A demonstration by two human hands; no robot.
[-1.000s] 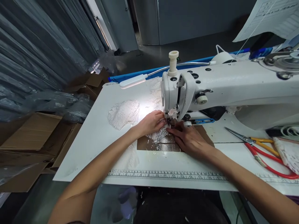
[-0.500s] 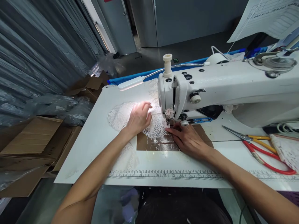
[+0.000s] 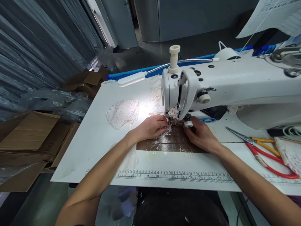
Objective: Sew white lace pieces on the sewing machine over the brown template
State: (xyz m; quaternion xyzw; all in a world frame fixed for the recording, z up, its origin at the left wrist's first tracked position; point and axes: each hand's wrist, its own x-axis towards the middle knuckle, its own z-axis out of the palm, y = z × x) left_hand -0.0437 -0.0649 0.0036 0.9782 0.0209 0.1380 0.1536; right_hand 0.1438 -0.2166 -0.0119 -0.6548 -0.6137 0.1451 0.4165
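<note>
White openwork lace (image 3: 164, 133) is again being pinched, seemingly steadied, at the long-armed white sewing machine (image 3: 235, 83) by the left hand (image 3: 154, 126), the right hand (image 3: 199, 133) being too hidden to tell.

A printed ruler strip (image 3: 172, 176) runs along the near edge of the surface (image 3: 94, 138). Its black numbers climb from left to right: 7, 8, 9, 10, 11, 12 and 13 stand along the middle of that edge, and 17 can be made out farther toward the near right corner. The left forearm (image 3: 105, 163) and right forearm (image 3: 237, 160) each cover a stretch of the scale, and the figures beyond them are too small to read. Past the far edge, toward the right, a white sheet of paper (image 3: 275, 18) bears lines of dark writing, too blurred to read.
</note>
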